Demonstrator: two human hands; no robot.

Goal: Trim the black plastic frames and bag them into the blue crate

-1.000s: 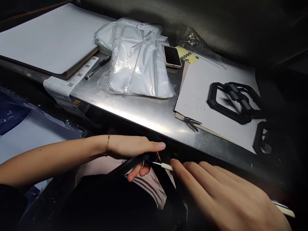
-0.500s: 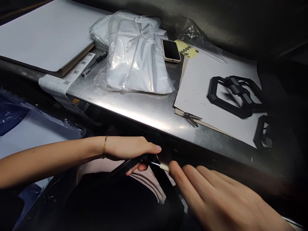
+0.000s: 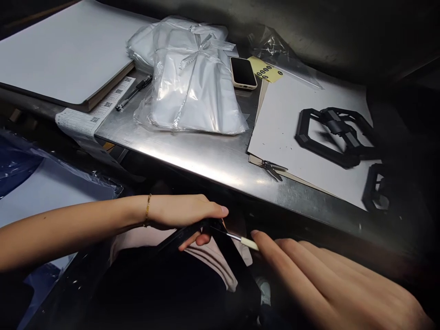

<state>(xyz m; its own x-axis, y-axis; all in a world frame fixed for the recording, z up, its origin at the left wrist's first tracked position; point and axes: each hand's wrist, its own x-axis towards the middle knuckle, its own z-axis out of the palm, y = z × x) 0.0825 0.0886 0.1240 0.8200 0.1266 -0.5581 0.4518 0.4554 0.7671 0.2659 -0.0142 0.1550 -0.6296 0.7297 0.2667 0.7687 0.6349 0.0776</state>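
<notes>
My left hand (image 3: 182, 213), with a gold bracelet on its wrist, is closed round the corner of a black frame piece (image 3: 185, 236) held over my lap, below the table's front edge. My right hand (image 3: 330, 284) comes in from the lower right with fingers stretched forward, gripping a thin cream-handled tool (image 3: 240, 239). The tool's metal tip touches the black piece's corner just beside my left fingers.
On the steel table (image 3: 206, 156) lie a plastic-wrapped white bundle (image 3: 194, 87), a phone (image 3: 243, 72), a pen (image 3: 133, 93), a white board (image 3: 65, 55), small snips (image 3: 273, 168), and black frame parts (image 3: 335, 135) on white paper (image 3: 292, 123). Blue plastic (image 3: 17, 160) is at the left.
My right hand has drawn back a little to the right, baring more of the tool's cream handle. The left hand keeps its hold in the same place.
</notes>
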